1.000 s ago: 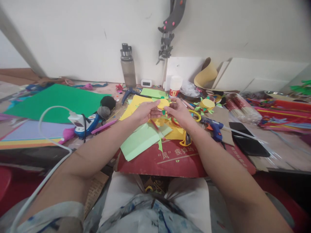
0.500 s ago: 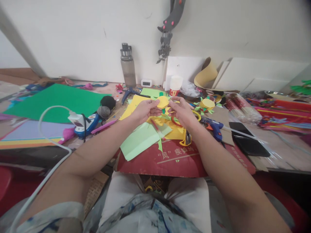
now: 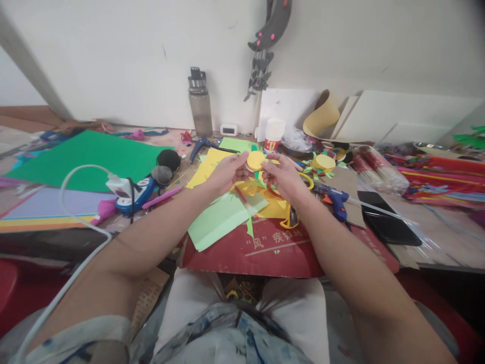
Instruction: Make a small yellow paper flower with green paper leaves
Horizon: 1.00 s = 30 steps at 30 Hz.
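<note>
Between my two hands is a round yellow disc (image 3: pixel 255 161) with small green pieces at its top and bottom edges. My left hand (image 3: pixel 232 172) pinches its left side between thumb and fingers. On the right side, my right hand (image 3: pixel 279 173) grips the edge with its fingertips. Beneath them lie yellow paper scraps (image 3: pixel 270 203), a light green sheet (image 3: pixel 217 222) and a red pencil-like stick (image 3: pixel 244 198). A similar yellow disc with green pieces (image 3: pixel 324 162) rests to the right of my hands.
A red board (image 3: pixel 250 258) lies at the table's front edge. Blue glue gun (image 3: pixel 335 201) and black phone (image 3: pixel 388 220) are at right. Green sheet (image 3: pixel 91 159) and a power strip (image 3: pixel 134 197) with a white cable are at left. A bottle (image 3: pixel 200 108) and paper cup (image 3: pixel 273 135) stand behind.
The yellow disc has moved slightly right and down and is tilted differently, showing its edge. Both hands still hold it, with the fingers slightly shifted.
</note>
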Each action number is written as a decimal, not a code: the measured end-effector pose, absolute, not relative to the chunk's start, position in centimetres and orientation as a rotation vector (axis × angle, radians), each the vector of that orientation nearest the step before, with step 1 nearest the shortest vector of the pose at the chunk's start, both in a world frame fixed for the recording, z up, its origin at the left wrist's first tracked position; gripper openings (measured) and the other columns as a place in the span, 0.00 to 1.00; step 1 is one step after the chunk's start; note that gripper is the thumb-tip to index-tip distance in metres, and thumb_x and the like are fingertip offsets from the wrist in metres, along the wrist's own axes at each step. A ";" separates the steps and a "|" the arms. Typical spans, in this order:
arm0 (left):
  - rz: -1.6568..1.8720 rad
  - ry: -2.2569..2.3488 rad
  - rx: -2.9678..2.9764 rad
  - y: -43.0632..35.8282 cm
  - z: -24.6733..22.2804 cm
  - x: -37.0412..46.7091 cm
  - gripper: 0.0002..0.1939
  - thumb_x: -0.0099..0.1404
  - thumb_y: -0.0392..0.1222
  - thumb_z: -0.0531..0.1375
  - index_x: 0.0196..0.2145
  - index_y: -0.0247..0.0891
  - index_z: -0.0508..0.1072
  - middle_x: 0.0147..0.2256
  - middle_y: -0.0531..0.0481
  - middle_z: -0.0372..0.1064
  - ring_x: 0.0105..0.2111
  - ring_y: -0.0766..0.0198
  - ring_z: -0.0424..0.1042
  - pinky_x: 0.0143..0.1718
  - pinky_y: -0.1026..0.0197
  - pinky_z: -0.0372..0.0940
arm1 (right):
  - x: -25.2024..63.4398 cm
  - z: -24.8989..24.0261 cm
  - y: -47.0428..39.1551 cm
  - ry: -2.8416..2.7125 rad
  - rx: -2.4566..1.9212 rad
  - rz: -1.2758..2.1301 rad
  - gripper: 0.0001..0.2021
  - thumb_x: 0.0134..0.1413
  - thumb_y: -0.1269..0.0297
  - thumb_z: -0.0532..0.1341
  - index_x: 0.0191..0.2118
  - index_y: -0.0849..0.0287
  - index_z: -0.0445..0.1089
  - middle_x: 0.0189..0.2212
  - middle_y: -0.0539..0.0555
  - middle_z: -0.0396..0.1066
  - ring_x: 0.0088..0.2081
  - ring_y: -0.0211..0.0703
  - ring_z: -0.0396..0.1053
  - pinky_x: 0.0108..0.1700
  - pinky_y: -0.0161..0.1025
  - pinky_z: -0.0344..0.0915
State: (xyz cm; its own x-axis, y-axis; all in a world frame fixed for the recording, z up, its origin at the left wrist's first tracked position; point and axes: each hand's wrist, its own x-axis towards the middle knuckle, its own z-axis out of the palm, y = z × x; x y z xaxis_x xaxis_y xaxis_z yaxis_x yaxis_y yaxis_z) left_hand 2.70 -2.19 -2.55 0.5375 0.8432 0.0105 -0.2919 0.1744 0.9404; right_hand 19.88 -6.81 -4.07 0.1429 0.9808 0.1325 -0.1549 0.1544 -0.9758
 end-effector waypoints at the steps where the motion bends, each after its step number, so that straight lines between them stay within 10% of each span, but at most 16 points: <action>1: 0.874 0.571 1.100 -2.1 -2.6 2.7 0.20 0.64 0.55 0.66 0.35 0.33 0.72 0.27 0.50 0.75 0.25 0.70 0.75 0.31 0.66 0.68 | 19.9 -4.1 -6.8 -1.057 -1.031 1.091 0.35 0.35 0.48 0.77 0.45 0.54 0.61 0.25 0.42 0.68 0.24 0.33 0.66 0.26 0.33 0.62; 22: 0.915 0.431 1.375 -1.9 -3.0 2.5 0.19 0.55 0.52 0.73 0.35 0.34 0.77 0.35 0.49 0.73 0.35 0.67 0.73 0.36 0.64 0.68 | 20.3 -3.7 -6.6 -1.099 -1.006 0.960 0.29 0.38 0.55 0.74 0.45 0.53 0.61 0.27 0.42 0.67 0.25 0.33 0.66 0.28 0.35 0.65; 30: 0.891 0.439 1.418 -1.6 -3.3 2.0 0.30 0.52 0.42 0.74 0.53 0.46 0.75 0.43 0.51 0.76 0.36 0.66 0.74 0.38 0.64 0.68 | 20.4 -3.8 -6.4 -1.167 -0.969 0.861 0.28 0.41 0.58 0.72 0.46 0.51 0.60 0.31 0.45 0.68 0.30 0.36 0.67 0.31 0.36 0.67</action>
